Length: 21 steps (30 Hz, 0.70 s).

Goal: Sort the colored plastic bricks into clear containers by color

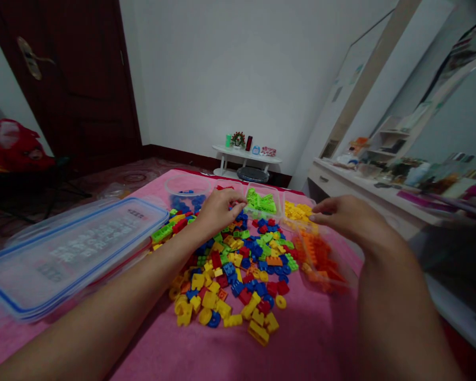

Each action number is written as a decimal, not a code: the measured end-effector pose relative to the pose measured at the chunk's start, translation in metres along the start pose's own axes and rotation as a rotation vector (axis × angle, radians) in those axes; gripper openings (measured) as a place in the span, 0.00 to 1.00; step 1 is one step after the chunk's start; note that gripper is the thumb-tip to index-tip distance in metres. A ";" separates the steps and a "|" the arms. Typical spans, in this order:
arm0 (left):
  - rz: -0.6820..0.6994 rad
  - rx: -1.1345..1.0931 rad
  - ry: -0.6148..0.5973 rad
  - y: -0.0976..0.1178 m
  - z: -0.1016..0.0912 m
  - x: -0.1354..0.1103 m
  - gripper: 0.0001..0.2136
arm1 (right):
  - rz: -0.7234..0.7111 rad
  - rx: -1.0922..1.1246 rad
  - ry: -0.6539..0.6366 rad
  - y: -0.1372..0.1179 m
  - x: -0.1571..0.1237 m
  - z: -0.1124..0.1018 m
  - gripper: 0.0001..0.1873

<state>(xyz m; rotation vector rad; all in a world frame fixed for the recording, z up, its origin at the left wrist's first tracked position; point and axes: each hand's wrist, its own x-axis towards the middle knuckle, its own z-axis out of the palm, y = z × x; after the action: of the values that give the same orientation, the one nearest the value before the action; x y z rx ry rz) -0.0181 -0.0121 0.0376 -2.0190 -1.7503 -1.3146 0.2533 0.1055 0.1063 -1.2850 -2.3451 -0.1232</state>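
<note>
So I've got this big pile of small plastic building bricks (238, 275) in red, blue, yellow and green spread over the pink cloth (309, 344) in front of me. My left hand (218, 210) is at the far edge of the pile, fingers curled down together right by the clear tub of lime green bricks (262, 202). Looks like they're pinched on something small, but I honestly can't tell what, or if there's anything in there at all. My right hand (347, 217) hangs over the right side, fingers loosely spread and holding nothing, just above the clear tub of yellow bricks (297, 211) and the clear tub of orange bricks (319, 259).

There's also a round clear tub with blue bricks (186, 198) at the back left, and a clear tub with a few red bricks (224, 187) just beside it. On my left sits a big clear plastic lid with a blue rim (69, 254), lying flat. Further back is a small white side table (246, 156) against the wall.
</note>
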 end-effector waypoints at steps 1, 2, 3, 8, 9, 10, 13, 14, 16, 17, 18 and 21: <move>-0.012 0.022 -0.045 -0.002 -0.002 0.000 0.09 | -0.008 -0.001 -0.044 -0.013 -0.001 0.000 0.14; -0.035 0.046 -0.096 -0.006 -0.004 0.001 0.10 | -0.025 0.005 -0.088 -0.027 -0.001 0.000 0.14; -0.065 0.072 -0.152 -0.009 -0.008 0.002 0.10 | -0.046 0.016 -0.127 -0.041 -0.002 0.002 0.14; -0.197 0.189 -0.425 -0.032 -0.030 0.005 0.12 | -0.137 0.038 -0.256 -0.096 -0.009 0.030 0.12; -0.197 0.203 -0.470 -0.034 -0.033 0.004 0.14 | -0.154 0.034 -0.271 -0.104 -0.010 0.040 0.12; -0.186 0.210 -0.511 -0.036 -0.034 0.002 0.15 | -0.171 0.029 -0.285 -0.110 -0.012 0.050 0.13; -0.114 0.191 -0.630 -0.037 -0.033 -0.004 0.21 | -0.215 0.011 -0.340 -0.120 -0.019 0.078 0.18; -0.096 0.180 -0.664 -0.036 -0.032 -0.006 0.22 | -0.223 0.005 -0.364 -0.122 -0.021 0.086 0.21; -0.080 0.182 -0.700 -0.032 -0.031 -0.008 0.24 | -0.244 0.008 -0.419 -0.123 -0.023 0.098 0.24; -0.077 0.201 -0.699 -0.030 -0.030 -0.008 0.24 | -0.252 0.014 -0.439 -0.123 -0.024 0.101 0.24; -0.075 0.225 -0.693 -0.028 -0.030 -0.009 0.23 | -0.261 0.019 -0.446 -0.123 -0.024 0.104 0.24; -0.069 0.299 -0.667 -0.024 -0.031 -0.008 0.21 | -0.271 0.006 -0.420 -0.121 -0.024 0.105 0.19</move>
<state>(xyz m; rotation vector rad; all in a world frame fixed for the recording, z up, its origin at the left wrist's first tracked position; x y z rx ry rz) -0.0531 -0.0303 0.0406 -2.3787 -2.1173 -0.3447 0.1280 0.0500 0.0194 -1.0625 -2.8670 0.0779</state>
